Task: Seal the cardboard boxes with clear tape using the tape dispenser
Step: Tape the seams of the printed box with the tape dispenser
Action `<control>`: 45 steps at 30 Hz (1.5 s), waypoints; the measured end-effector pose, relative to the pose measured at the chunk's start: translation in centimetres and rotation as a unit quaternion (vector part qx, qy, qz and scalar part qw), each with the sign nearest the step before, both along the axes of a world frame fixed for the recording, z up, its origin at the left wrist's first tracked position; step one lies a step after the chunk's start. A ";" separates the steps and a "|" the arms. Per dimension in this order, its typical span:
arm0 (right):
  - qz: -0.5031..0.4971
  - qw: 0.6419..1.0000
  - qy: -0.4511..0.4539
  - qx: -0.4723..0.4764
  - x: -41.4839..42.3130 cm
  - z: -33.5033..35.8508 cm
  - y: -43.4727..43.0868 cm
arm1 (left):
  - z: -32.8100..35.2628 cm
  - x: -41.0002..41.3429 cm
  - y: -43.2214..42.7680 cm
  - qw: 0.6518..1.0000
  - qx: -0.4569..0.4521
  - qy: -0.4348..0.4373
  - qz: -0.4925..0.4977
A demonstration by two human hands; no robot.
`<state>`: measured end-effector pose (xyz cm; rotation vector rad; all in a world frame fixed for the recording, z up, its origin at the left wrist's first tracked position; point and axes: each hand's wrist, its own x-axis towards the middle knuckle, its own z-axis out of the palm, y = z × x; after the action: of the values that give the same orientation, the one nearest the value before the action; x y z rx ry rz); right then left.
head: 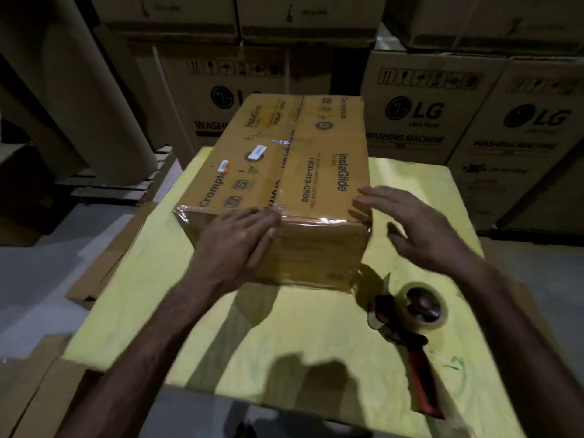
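Observation:
A brown cardboard box printed "InstaGlide" lies on a yellow tabletop. Shiny clear tape runs along its near top edge and down its centre seam. My left hand lies flat on the box's near face and top edge, fingers pressing the tape. My right hand is open with spread fingers at the box's near right corner, its fingertips touching the top. The tape dispenser, with a red handle and a roll of clear tape, lies on the table to the right of the box, held by neither hand.
Large LG washing machine cartons are stacked behind the table. A big roll of brown paper leans at the left above wooden pallets. Flattened cardboard lies on the floor at the lower left.

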<state>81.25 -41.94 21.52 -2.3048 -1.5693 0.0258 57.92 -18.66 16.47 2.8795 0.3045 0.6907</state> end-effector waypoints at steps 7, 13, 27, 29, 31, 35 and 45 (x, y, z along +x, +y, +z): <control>0.021 0.955 -0.160 -0.250 1.0 1.8 3.3 | 4.7 -8.9 18.3 0.973 -0.100 0.208 0.016; 0.035 0.945 -0.213 -0.246 1.6 1.9 4.9 | 2.7 -6.5 21.6 0.975 -0.090 0.164 -0.120; 0.071 0.964 -0.234 -0.103 4.3 -3.4 4.6 | -1.6 -2.7 22.1 0.977 0.072 0.067 -0.188; 0.101 0.956 -0.270 -0.051 5.2 -4.6 4.6 | -2.6 -2.8 22.2 0.974 0.101 0.050 -0.197; 0.146 0.943 -0.300 -0.018 5.8 -5.3 4.7 | -3.5 -3.2 22.1 0.970 0.111 0.032 -0.216; 0.254 0.903 -0.343 0.053 5.6 -5.8 4.5 | -5.2 -3.5 21.8 0.958 0.149 -0.006 -0.247; 0.268 0.890 -0.357 0.091 7.4 -8.2 2.9 | -5.5 -4.1 23.3 0.933 0.227 0.010 -0.279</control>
<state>88.61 -39.08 13.32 -1.7353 -2.3897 -0.8806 53.79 4.59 10.94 3.1413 -0.7462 0.6816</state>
